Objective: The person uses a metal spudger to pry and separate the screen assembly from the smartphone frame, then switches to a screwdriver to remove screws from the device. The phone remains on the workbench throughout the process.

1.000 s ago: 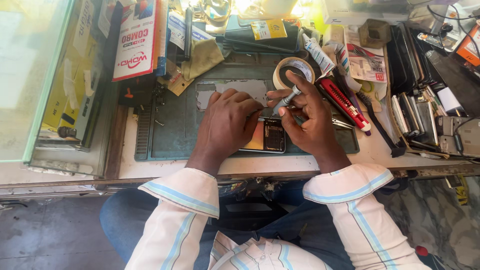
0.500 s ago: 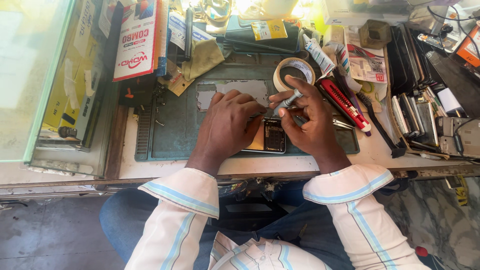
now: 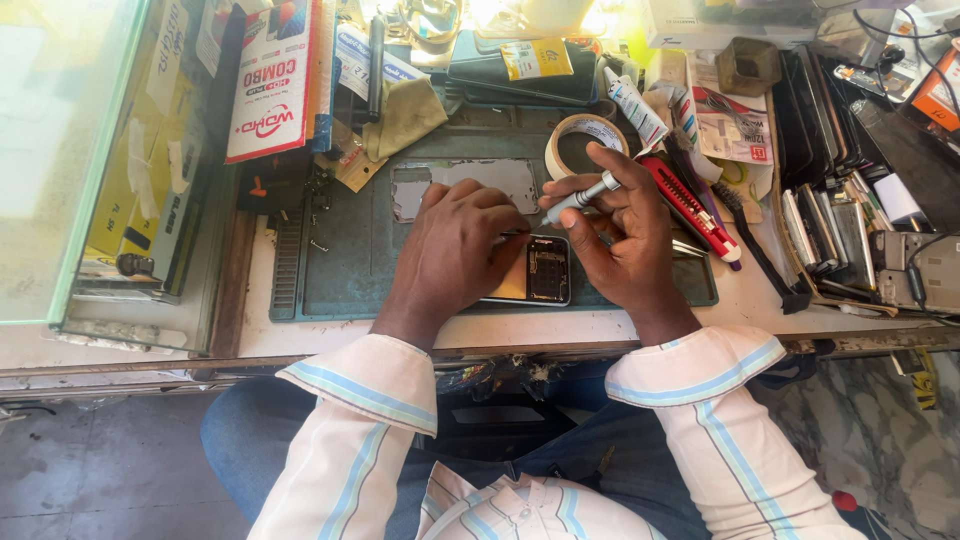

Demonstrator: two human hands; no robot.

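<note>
On the desk [image 3: 760, 300] lies a dark green work mat [image 3: 350, 260], and on its near edge rests the opened phone [image 3: 535, 272], partly under both hands. Left hand [image 3: 455, 250] presses down on the phone, fingers curled, its grip hidden from view. Right hand [image 3: 625, 235] has its grip closed around a slim silver screwdriver [image 3: 580, 198], angled down toward the phone.

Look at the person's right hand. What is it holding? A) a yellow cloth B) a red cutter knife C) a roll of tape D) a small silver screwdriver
D: the right hand grips a small silver screwdriver, angled down toward the opened phone on the green mat, while the left hand rests on that phone; the roll of tape and the red cutter knife lie untouched on the bench.
</note>
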